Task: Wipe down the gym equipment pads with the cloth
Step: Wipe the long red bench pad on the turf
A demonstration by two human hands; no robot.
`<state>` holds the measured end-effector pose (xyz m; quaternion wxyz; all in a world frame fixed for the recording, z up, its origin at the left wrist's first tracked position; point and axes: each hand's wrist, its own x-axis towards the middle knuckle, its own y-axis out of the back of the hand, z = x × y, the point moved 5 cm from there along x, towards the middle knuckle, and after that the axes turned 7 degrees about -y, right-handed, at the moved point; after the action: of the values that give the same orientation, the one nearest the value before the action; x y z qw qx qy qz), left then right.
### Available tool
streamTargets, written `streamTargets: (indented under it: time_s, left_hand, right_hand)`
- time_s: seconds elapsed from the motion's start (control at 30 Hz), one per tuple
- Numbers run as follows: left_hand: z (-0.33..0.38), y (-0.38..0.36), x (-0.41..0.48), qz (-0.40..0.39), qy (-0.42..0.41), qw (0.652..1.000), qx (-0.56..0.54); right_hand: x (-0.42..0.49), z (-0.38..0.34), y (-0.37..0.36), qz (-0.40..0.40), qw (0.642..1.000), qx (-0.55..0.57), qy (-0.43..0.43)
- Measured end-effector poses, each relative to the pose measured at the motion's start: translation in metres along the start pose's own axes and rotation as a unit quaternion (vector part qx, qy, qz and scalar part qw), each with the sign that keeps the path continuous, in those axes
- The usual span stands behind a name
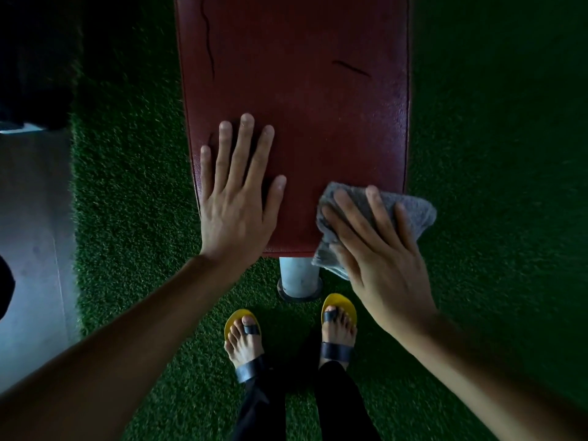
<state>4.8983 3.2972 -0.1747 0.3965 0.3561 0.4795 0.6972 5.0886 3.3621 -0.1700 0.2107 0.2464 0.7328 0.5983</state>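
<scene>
We steady the red pad (318, 106) with our flat left hand (237, 214) while our straight-fingered right hand (381, 259) presses the cloth (416, 211) onto its near right corner

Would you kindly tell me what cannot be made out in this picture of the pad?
Head view:
- Far end of the red pad: cut off by the top edge.
- Pad corner under the grey cloth and right hand: covered by them.
- Top of the support post: hidden beneath the pad.
- Upper left corner: too dark.
</scene>
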Motion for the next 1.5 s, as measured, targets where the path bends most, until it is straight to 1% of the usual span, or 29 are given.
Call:
streamTargets:
  time_s: [0.07,0.17,0.2,0.33,0.43,0.5,0.53,0.67,0.73,0.8,0.87,0.9,0.93,0.97,1.07,1.1,1.13,1.17,1.27,1.3,1.33,1.37,1.43,1.47,1.5]
  left_hand:
    - [0.000,0.001,0.000,0.002,0.002,1.000,0.008]
    - [0.000,0.000,0.001,0.006,-0.002,1.000,0.012]
    - [0.000,0.000,0.000,0.005,-0.002,1.000,0.012]
    - [0.001,0.000,-0.001,0.002,0.001,1.000,-0.003]
    - [0.000,0.000,-0.001,0.001,0.002,1.000,0.003]
    - [-0.001,0.000,-0.001,0.003,0.003,1.000,0.012]
    - [0.000,-0.001,0.000,0.004,0.004,1.000,0.013]
    - [0.000,0.000,-0.002,-0.011,0.002,1.000,-0.014]
    - [-0.001,0.002,-0.001,-0.022,0.004,1.000,-0.023]
    - [-0.001,0.003,0.001,-0.024,0.002,0.999,-0.032]
    - [-0.002,0.004,0.000,-0.016,0.003,0.999,-0.040]
    - [-0.004,0.004,0.000,-0.009,0.003,0.999,-0.042]
    - [-0.007,0.005,0.000,-0.002,0.002,0.999,-0.043]
    - [-0.010,0.005,0.001,0.006,0.003,0.999,-0.047]
    - [-0.018,0.007,0.006,0.017,0.017,0.998,-0.055]
    - [-0.018,0.007,0.007,0.017,0.020,0.998,-0.054]
    - [-0.019,0.006,0.007,0.018,0.022,0.998,-0.050]
    - [-0.019,0.006,0.007,0.019,0.023,0.999,-0.046]
    - [-0.019,0.005,0.007,0.026,0.018,0.999,-0.036]
    - [-0.021,0.004,0.007,0.027,0.015,0.999,-0.038]
    - [-0.021,0.004,0.007,0.029,0.012,0.999,-0.044]
    - [-0.021,0.003,0.007,0.032,0.010,0.998,-0.051]
    - [-0.022,0.003,0.006,0.031,0.010,0.998,-0.059]
    - [-0.022,0.003,0.007,0.030,0.010,0.998,-0.061]
    - [-0.022,0.004,0.007,0.033,0.012,0.998,-0.059]
  right_hand:
    - [0.007,0.003,0.003,0.003,1.000,-0.013,-0.011]
    - [0.048,-0.008,0.002,0.013,0.997,-0.011,-0.071]
    - [0.047,-0.010,-0.001,0.011,0.997,-0.005,-0.078]
    - [-0.011,-0.002,-0.003,-0.017,0.999,-0.008,-0.030]
    - [0.020,-0.004,0.001,-0.016,0.999,-0.005,-0.037]
    - [0.049,-0.010,0.002,0.001,0.998,0.002,-0.060]
    - [0.049,-0.011,0.000,0.009,0.998,0.004,-0.059]
    - [-0.012,-0.007,-0.002,-0.016,1.000,-0.023,0.008]
    - [-0.008,0.001,0.003,-0.020,0.999,-0.030,0.025]
    - [0.026,0.002,0.005,-0.018,0.999,-0.031,0.001]
    - [0.062,-0.007,0.003,0.012,0.998,-0.021,-0.062]
    - [0.070,-0.016,0.001,0.030,0.995,-0.016,-0.095]
    - [0.070,-0.024,-0.004,0.042,0.993,-0.017,-0.110]
    - [0.063,-0.030,-0.008,0.036,0.994,-0.025,-0.097]
    - [0.024,-0.019,-0.008,-0.014,0.998,-0.056,0.038]
    - [0.017,-0.009,-0.004,-0.025,0.996,-0.064,0.062]
    - [0.018,0.000,-0.001,-0.026,0.995,-0.072,0.065]
    - [0.027,0.005,0.002,-0.019,0.996,-0.080,0.047]
    - [0.073,-0.012,0.005,0.027,0.995,-0.059,-0.072]
    - [0.082,-0.022,0.002,0.038,0.993,-0.049,-0.100]
    - [0.083,-0.029,-0.001,0.041,0.993,-0.048,-0.101]
    - [0.076,-0.033,-0.006,0.034,0.995,-0.056,-0.073]
    - [0.047,-0.026,-0.012,-0.006,0.997,-0.074,0.027]
    - [0.035,-0.016,-0.009,-0.027,0.994,-0.085,0.063]
    - [0.032,-0.005,-0.004,-0.036,0.991,-0.097,0.078]
